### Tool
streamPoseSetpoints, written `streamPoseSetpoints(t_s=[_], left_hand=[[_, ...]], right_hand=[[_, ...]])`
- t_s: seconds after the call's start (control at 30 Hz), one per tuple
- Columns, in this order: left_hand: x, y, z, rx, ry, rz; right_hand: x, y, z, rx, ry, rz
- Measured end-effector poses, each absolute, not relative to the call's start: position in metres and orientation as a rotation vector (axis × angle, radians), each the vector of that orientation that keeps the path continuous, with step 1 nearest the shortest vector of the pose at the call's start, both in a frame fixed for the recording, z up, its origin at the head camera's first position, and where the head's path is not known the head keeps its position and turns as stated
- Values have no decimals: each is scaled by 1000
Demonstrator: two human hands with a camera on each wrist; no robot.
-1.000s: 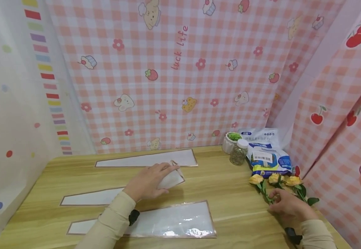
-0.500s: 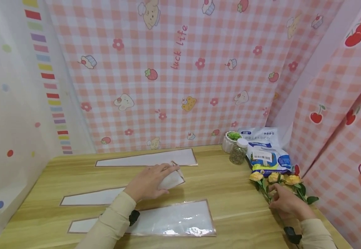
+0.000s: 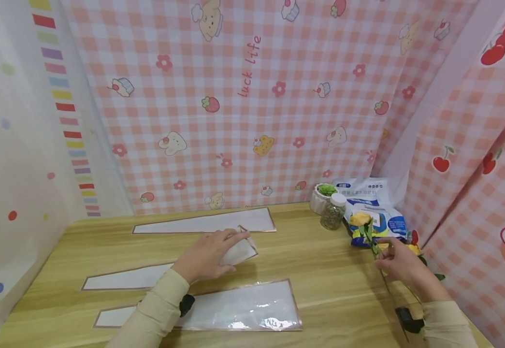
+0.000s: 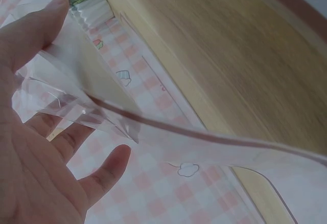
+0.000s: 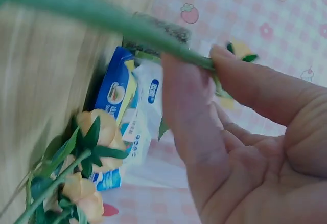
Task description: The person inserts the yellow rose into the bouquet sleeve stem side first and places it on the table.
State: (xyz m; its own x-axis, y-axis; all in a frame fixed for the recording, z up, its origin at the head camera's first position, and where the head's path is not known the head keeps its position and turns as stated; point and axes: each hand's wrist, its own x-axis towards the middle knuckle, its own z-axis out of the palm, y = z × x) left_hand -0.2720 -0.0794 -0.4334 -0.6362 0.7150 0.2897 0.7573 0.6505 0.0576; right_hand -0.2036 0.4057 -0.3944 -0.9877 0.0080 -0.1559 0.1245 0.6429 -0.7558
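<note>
In the head view my left hand (image 3: 209,256) holds the wide end of a tapered, brown-edged plastic flower sleeve (image 3: 242,252) just above the table. The left wrist view has the clear sleeve (image 4: 173,134) between thumb and fingers, its brown edge curving away. My right hand (image 3: 402,265) pinches the thin stem of a yellow rose (image 3: 360,219), raised over the table with its bloom up. Close up, thumb and forefinger meet on the green stem (image 5: 127,25). More yellow roses (image 5: 99,132) lie below the right hand, largely hidden by it in the head view.
Two more sleeves lie flat, one at the back (image 3: 252,220) and one in front (image 3: 252,307). Behind the roses stand a potted succulent (image 3: 319,200), a white-lidded jar (image 3: 334,215) and blue-white printed bags (image 3: 391,220). A checked cloth (image 3: 235,121) hangs behind the table.
My right hand has lifted one yellow rose off the table, up and away from the others, so its bloom now overlaps the bags. The left hand and its sleeve have stayed put.
</note>
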Motion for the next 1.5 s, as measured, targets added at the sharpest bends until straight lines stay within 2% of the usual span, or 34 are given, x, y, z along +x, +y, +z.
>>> streamPoseSetpoints(t_s=[0.47, 0.77, 1.5], left_hand=[[-271, -81, -433, -1192, -2638, -259], [-271, -81, -430, -1182, -2645, -238], [-271, -71, -431, -1223, -2657, -202]], right_hand=[[-223, 389, -399, 135, 2335, -1804], [-239, 370, -401, 35, 2225, -2081], [-270, 303, -372, -83, 2143, -2343]])
